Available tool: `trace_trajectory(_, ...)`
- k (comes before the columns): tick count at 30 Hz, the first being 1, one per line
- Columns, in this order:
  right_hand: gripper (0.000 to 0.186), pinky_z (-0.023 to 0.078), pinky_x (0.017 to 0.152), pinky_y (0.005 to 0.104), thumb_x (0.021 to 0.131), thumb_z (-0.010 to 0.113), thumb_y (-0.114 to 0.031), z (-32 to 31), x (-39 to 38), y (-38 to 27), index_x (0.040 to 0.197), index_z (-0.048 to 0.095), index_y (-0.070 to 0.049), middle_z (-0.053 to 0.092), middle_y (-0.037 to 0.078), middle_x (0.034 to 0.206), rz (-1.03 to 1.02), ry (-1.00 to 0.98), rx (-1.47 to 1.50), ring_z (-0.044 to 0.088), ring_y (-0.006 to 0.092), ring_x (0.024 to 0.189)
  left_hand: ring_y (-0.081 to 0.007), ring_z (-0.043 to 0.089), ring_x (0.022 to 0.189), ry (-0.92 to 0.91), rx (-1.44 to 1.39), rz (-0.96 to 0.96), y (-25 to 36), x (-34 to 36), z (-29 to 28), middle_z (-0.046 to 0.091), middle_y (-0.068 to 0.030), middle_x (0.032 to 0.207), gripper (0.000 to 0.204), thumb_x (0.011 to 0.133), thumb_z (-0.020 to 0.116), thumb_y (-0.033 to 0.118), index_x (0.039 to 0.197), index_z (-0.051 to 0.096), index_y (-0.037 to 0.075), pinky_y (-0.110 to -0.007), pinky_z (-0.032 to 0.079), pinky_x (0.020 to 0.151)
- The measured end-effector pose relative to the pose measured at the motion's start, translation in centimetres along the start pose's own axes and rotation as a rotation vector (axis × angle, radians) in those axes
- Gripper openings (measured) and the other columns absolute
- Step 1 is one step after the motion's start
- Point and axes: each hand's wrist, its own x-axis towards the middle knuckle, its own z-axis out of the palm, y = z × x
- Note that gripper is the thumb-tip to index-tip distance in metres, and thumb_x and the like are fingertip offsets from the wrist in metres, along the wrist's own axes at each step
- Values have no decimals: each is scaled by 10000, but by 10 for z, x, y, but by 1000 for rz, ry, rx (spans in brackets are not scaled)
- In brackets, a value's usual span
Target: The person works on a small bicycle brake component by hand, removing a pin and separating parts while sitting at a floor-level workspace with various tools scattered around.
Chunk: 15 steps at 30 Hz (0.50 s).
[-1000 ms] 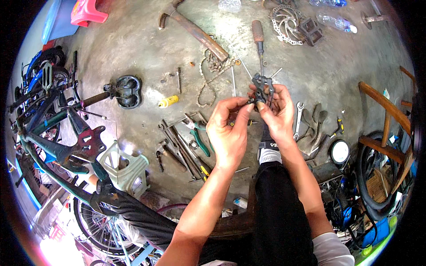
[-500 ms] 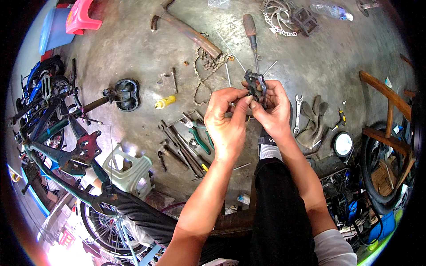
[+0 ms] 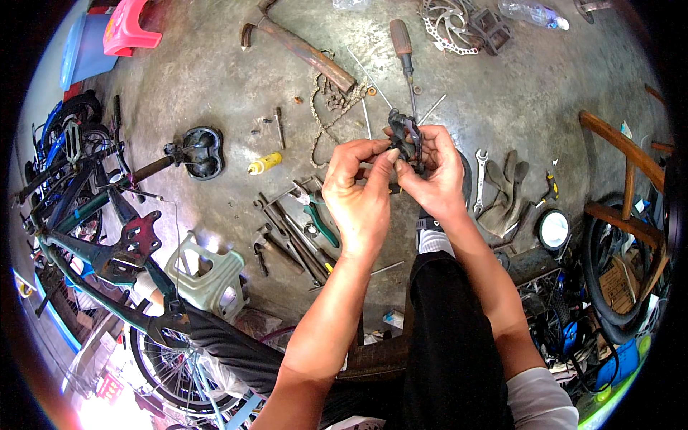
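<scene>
A small black bicycle derailleur (image 3: 405, 130) is held up between my two hands, above the floor in front of my foot. My left hand (image 3: 356, 188) pinches its near left side with thumb and fingertips. Around its right side curl the fingers of my right hand (image 3: 438, 172), the thumb pressed against the lower part. Both thumbs almost meet there, and the fingers cover much of the derailleur's lower end. Just beyond it lies a screwdriver (image 3: 403, 44) with its shaft pointing toward my hands. A bicycle chain (image 3: 317, 132) is heaped to the left.
Pliers (image 3: 320, 223), a hammer (image 3: 278, 251) and bars lie left of my knee. A spanner (image 3: 480, 183) and gloves (image 3: 507, 193) are at the right. Farther off are a pickaxe-like tool (image 3: 304, 51) and a brake disc (image 3: 448, 25). A bicycle frame (image 3: 107, 251) stands left.
My hands have shifted slightly left with the derailleur, which has turned a little between the fingers. Both hands keep their hold on it.
</scene>
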Motion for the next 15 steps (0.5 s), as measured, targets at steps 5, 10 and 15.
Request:
trace_trajectory(5, 458, 561, 825, 299, 764, 758, 13, -1, 0, 4, 1151, 513, 15, 685, 94, 1076, -52, -7, -59, 666, 126, 948, -88, 618, 795, -7, -55, -80, -7, 2, -3, 659, -20, 934, 128, 823, 766, 0, 927, 709, 47, -227, 475, 665)
trace_trajectory(10, 434, 566, 818, 304, 765, 775, -30, -3, 0, 6, 1126, 537, 13, 686, 86, 1053, -51, 7, -148, 670, 128, 927, -90, 625, 798, -22, -29, -84, -7, 4, -4, 669, -19, 921, 125, 834, 761, 6, 943, 714, 45, -236, 484, 664)
trace_trajectory(15, 434, 566, 801, 301, 764, 785, -36, 0, 2, 7, 1119, 540, 9, 685, 80, 1014, -39, 41, -105, 669, 123, 903, -91, 626, 789, -47, 48, -36, -6, 6, -5, 694, -28, 924, 139, 870, 739, 25, 1007, 717, 33, -250, 504, 679)
